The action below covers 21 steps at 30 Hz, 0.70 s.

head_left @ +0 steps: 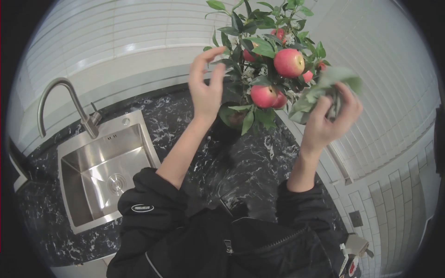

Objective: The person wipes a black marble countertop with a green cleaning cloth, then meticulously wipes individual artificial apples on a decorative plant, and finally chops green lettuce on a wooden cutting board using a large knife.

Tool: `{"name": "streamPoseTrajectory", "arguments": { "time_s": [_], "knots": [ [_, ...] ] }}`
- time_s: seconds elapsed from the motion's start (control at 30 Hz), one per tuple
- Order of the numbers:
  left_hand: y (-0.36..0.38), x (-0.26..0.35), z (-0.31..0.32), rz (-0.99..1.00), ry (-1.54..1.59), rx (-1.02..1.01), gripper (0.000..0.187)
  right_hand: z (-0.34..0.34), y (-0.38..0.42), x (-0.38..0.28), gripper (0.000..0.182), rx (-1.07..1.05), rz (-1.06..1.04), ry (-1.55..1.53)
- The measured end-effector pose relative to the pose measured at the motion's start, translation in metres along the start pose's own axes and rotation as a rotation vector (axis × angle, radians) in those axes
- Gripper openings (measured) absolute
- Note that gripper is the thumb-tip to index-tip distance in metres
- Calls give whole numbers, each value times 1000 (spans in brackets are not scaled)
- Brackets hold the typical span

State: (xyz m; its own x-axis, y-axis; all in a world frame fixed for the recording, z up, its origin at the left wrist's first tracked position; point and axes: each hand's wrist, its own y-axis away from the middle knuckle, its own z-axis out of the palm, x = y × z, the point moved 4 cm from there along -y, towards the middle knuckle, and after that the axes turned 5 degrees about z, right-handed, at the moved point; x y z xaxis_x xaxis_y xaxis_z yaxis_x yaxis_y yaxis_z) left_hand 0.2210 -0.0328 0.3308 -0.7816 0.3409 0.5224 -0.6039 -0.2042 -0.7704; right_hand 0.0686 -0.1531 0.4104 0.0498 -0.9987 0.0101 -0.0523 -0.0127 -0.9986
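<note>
A leafy plant with several red apples [289,63] stands at the back of the counter. On its left side my left hand [206,88] is raised with thumb and fingers apart, close to the leaves and holding nothing. To the right of the plant, my right hand [331,116] grips a pale green cloth [306,103], bunched between thumb and fingers; part of it is blurred. A lower apple [263,96] hangs between the two hands. The plant's base [232,116] is dark and partly hidden by leaves.
A steel sink [147,139] with a curved faucet [69,85] is set into the black marbled counter [250,157] on the left. White blinds [384,88] rise behind and to the right. A white brick wall [394,199] is at the lower right.
</note>
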Motion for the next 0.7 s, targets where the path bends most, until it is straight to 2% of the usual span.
{"name": "streamPoseTrajectory", "arguments": {
  "time_s": [0.1, 0.2, 0.3, 0.37, 0.4, 0.47, 0.6, 0.7],
  "knots": [
    [17, -6, 2, -98, 19, 1, 22, 9, 40, 1, 24, 10, -117, 32],
    [36, -5, 15, -219, 5, -135, 21, 38, 86, 11, 31, -210, -5, 53],
    [42, 0, 22, -187, -28, -198, 22, 46, 104, 17, 42, -319, 174, 24],
    [45, -3, 27, -203, -25, -239, 23, 43, 110, 23, 17, -244, 212, -87],
    [47, -4, 28, -208, -28, -253, 24, 41, 115, 26, 12, -224, 226, -116],
    [49, -9, 29, -246, -12, -261, 25, 40, 125, 36, 13, -251, 422, -215],
    [53, -13, 33, -242, -25, -253, 24, 36, 138, 38, 23, -221, 613, -320],
    [55, -13, 36, -222, -22, -255, 26, 35, 142, 29, 19, -179, 368, -258]
  ]
}}
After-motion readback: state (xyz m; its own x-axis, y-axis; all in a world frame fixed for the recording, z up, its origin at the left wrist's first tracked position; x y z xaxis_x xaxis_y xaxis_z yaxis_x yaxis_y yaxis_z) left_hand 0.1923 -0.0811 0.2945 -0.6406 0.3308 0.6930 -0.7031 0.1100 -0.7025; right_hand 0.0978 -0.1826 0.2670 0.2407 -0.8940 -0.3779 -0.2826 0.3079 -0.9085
